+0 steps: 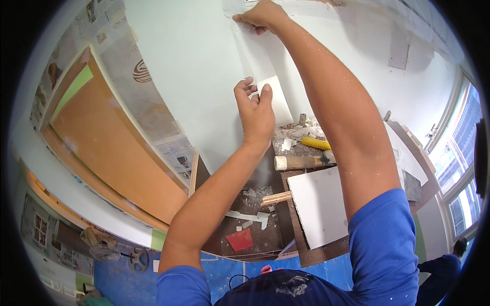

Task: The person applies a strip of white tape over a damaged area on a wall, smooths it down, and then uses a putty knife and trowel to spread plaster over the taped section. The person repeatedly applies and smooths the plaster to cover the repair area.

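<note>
A long strip of white mesh tape [250,51] runs slantwise down the pale wall [189,66]. Near its lower end, my left hand [256,112] is closed with the thumb over the tape and the fingers curled beside it. The tape's lower end [279,104] looks more solid white and hangs past the thumb. Higher up, my right hand [263,18] is curled against the wall, its index fingertip touching the tape. A small reddish bit shows under that hand; whether it is an object or a fingertip cannot be made out.
Below the wall, a dusty ledge holds a yellow-handled tool [316,143], a wooden roller-like piece [298,162] and scraps. A white board [319,204], a red flat piece [239,239] and debris lie nearer. An orange door [115,143] stands left, windows right; a person [441,273] is lower right.
</note>
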A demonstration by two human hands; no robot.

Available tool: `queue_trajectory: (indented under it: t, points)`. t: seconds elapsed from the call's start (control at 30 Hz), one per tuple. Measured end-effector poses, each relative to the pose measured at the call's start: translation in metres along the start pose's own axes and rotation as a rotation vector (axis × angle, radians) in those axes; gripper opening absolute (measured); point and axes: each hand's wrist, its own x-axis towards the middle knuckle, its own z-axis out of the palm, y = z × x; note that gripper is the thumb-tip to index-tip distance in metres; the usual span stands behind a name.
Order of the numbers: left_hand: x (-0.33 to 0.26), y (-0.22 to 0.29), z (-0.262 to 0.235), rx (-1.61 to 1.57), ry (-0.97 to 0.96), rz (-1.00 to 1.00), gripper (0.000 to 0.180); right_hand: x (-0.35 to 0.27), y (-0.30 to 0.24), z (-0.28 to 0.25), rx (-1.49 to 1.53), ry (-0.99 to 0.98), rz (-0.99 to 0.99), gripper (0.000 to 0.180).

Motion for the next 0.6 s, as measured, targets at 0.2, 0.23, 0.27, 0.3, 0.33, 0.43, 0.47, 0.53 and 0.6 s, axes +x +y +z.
queue_trajectory:
  t: [0.2,0.23,0.27,0.3,0.33,0.43,0.47,0.53,0.6]
  points:
    - [0.016,-0.022,-0.021,0.175,-0.095,-0.19,0.057,-0.002,-0.01,0.005,0.002,-0.038,0.033,0.039]
    - [0.014,-0.019,-0.017,0.18,-0.108,-0.252,0.057,-0.005,-0.011,-0.001,-0.032,-0.044,0.046,0.035]
    - [0.011,-0.015,-0.013,0.186,-0.119,-0.313,0.058,-0.001,-0.004,0.0,0.009,-0.003,0.03,0.04]
    - [0.006,-0.012,-0.011,0.212,-0.094,-0.362,0.062,0.003,0.006,0.005,0.051,0.039,0.012,0.046]
    - [-0.001,-0.012,-0.012,0.212,-0.091,-0.352,0.064,0.007,0.012,0.008,0.096,0.077,-0.013,0.052]
    - [-0.009,-0.032,-0.023,0.28,-0.086,-0.279,0.071,-0.001,0.0,0.006,-0.033,0.036,-0.015,0.054]
    - [-0.008,-0.036,-0.026,0.24,-0.104,-0.307,0.07,-0.004,-0.003,0.004,-0.066,0.02,0.022,0.049]
    - [-0.002,-0.037,-0.03,0.159,-0.143,-0.362,0.069,-0.005,-0.008,0.0,-0.132,-0.009,0.097,0.039]
    - [0.004,-0.033,-0.033,0.061,-0.162,-0.466,0.069,-0.005,-0.007,0.0,-0.166,-0.002,0.085,0.04]
